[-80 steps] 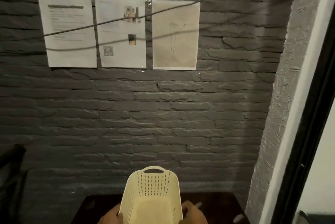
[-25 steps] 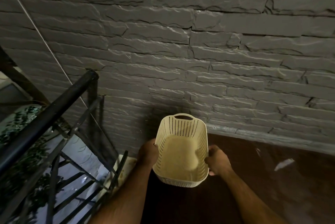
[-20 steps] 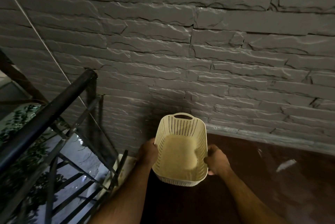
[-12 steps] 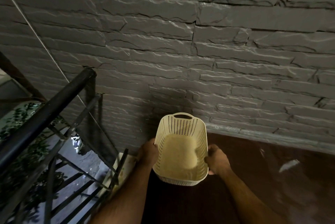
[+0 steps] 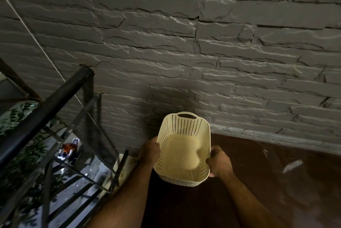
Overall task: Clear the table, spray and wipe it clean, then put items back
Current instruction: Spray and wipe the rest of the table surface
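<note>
One basket (image 5: 184, 150) between two hands, left (image 5: 149, 152) and right (image 5: 219, 163).

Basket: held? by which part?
Yes. The cream basket is held by both hands, left hand and right hand gripping its opposite long side walls.

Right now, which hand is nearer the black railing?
Left. The left hand grips the left side of the cream basket, the side facing the black railing. The right hand grips the opposite side, with the basket between it and the railing.

Left hand (image 5: 149, 151), right hand (image 5: 219, 162), fingers curled.
</note>
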`<state>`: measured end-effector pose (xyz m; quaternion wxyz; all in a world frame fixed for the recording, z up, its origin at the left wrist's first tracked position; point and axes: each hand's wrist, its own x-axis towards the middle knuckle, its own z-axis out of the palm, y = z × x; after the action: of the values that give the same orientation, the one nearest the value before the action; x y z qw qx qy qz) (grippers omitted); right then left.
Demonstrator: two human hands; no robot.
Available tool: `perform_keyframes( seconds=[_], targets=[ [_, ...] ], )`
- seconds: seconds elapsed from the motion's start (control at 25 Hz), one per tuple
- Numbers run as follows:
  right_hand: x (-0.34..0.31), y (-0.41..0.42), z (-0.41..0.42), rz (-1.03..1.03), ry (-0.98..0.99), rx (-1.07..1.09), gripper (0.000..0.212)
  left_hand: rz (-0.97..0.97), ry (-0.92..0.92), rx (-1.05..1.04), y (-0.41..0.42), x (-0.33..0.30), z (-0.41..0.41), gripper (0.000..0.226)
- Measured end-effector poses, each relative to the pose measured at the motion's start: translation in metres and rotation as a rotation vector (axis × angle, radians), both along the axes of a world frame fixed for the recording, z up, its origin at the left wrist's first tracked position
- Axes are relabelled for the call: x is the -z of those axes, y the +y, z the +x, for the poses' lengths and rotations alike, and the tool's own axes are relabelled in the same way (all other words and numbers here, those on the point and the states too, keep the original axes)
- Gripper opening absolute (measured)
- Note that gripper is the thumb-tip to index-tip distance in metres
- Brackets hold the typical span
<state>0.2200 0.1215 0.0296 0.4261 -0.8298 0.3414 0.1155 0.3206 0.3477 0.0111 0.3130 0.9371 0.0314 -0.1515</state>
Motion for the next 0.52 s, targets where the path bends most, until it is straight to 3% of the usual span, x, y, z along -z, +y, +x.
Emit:
perform_keyframes(
  seconds=[0.24,0.52],
  targets=[
    [-0.003,0.001,-0.002,0.005,-0.008,0.019,0.034,0.001,0.025,0.03,0.001,0.0,0.0,0.036],
    [-0.017,0.0,-0.014,-0.102,-0.05,-0.016,0.067,-0.017,0.01,-0.019,0.0,-0.013,-0.013,0.061]
  ],
)
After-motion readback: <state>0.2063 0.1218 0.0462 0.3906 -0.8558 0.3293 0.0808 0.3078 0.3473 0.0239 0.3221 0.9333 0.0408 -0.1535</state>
